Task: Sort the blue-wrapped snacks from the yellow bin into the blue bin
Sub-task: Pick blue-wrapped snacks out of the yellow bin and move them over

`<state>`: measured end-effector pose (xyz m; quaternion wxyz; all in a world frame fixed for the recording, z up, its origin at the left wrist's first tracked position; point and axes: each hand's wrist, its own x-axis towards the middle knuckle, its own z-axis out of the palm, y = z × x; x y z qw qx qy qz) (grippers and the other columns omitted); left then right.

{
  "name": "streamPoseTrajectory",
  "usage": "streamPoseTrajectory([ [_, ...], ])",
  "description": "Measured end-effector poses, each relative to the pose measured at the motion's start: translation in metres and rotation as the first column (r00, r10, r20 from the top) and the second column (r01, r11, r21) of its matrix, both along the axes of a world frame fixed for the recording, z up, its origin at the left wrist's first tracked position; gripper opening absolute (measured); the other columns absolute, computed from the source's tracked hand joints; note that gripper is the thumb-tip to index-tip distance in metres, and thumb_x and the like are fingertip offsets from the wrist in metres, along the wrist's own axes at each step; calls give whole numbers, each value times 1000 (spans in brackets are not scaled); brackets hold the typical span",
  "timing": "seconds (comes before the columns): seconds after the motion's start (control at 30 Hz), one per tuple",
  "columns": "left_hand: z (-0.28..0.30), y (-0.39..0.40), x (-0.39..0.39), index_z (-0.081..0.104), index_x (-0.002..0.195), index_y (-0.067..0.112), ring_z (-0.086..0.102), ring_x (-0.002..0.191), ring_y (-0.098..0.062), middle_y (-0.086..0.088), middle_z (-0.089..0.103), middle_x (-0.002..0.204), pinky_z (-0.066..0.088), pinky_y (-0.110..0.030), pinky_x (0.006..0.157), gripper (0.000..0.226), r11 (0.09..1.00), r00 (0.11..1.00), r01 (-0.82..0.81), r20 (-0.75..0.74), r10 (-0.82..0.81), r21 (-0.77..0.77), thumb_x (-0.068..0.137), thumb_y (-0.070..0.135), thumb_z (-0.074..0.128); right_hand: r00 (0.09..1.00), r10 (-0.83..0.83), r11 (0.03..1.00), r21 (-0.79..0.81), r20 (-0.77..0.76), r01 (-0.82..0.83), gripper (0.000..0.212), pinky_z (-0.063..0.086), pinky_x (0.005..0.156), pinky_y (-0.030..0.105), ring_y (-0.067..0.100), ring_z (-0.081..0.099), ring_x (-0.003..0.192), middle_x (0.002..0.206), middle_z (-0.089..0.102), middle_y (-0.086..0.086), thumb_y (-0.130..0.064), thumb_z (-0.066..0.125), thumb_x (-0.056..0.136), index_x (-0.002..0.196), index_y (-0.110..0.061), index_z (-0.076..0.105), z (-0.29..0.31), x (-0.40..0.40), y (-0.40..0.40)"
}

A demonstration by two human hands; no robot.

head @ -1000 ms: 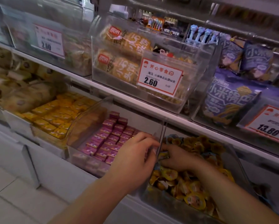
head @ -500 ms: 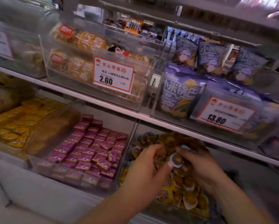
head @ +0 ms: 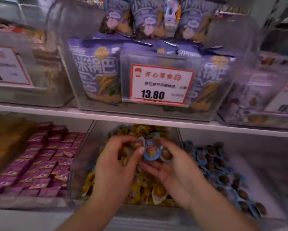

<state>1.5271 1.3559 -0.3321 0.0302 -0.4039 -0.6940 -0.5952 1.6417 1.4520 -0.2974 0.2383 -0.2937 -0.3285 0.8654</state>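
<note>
- My left hand (head: pixel 118 165) and right hand (head: pixel 171 169) are close together above the clear bin of yellow-wrapped snacks (head: pixel 140 185), fingertips nearly meeting.
- Between them I hold a small cluster of blue-wrapped round snacks (head: pixel 150 151); my right hand's curled fingers cradle them, my left hand's thumb and fingers pinch the cluster's left edge.
- The clear bin of blue-wrapped snacks (head: pixel 223 177) lies just to the right of my right hand, next to the yellow one.
- My right hand is nearer, so I judge it should carry the cluster sideways to the right, over the dividing wall.
</note>
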Motion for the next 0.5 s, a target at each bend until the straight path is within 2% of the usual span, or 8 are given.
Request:
streamPoseTrajectory([
  [0.03, 2, 3, 3, 62, 96, 42, 61, 98, 6, 23, 65, 99, 42, -6, 80, 19, 1000, 997, 27, -66, -26, 7, 84, 32, 74, 999, 46, 999, -11, -10, -46, 32, 60, 79, 44, 31, 72, 89, 105, 73, 16, -27, 58, 96, 109, -1, 70, 0, 2, -1],
  [0.1, 3, 8, 10, 63, 102, 41, 58, 110, 0, 21, 63, 112, 44, -17, 92, 21, 992, 971, 123, -200, -128, -37, 84, 33, 69, 993, 105, 994, -29, -58, -107, 33, 55, 83, 44, 25, 69, 80, 100, 71, 12, -31, 60, 94, 110, -4, 70, 3, 6, -5],
  [0.17, 3, 13, 17, 62, 117, 40, 51, 123, 1, 20, 58, 128, 42, -25, 101, 29, 972, 934, 196, -276, -226, -132, 88, 42, 59, 992, 102, 992, 78, -78, -96, 33, 55, 84, 41, 25, 71, 87, 107, 72, 14, -27, 64, 91, 115, -5, 69, 4, 12, -6],
  [0.27, 4, 15, 27, 51, 142, 31, 39, 139, -3, 18, 46, 148, 31, -20, 113, 48, 894, 871, 412, -212, -443, -174, 96, 44, 51, 998, -46, 960, 275, -30, 53, 34, 56, 70, 28, 19, 73, 83, 100, 75, 12, -24, 73, 78, 108, -8, 72, 5, 30, 3],
  [0.33, 4, 12, 31, 42, 148, 29, 35, 142, -2, 19, 40, 153, 28, -16, 113, 52, 846, 827, 506, -184, -532, -168, 99, 41, 51, 999, -46, 928, 371, -14, 48, 35, 56, 64, 27, 19, 72, 73, 92, 76, 8, -27, 74, 77, 107, -9, 73, 8, 44, 10],
  [0.43, 0, 6, 30, 39, 150, 34, 36, 140, 1, 24, 38, 152, 29, -13, 110, 53, 846, 809, 469, -262, -527, -253, 99, 46, 49, 993, -108, 893, 444, 48, 75, 36, 50, 49, 26, 19, 66, 60, 81, 72, 8, -28, 69, 86, 112, -3, 66, 1, 63, 36],
  [0.5, -5, 5, 26, 44, 146, 37, 37, 139, 4, 26, 37, 152, 34, -19, 109, 49, 869, 811, 369, -343, -474, -329, 98, 50, 45, 962, -241, 873, 461, 125, 159, 31, 51, 46, 28, 23, 68, 60, 87, 73, 14, -22, 66, 92, 115, -1, 63, -8, 75, 63],
])
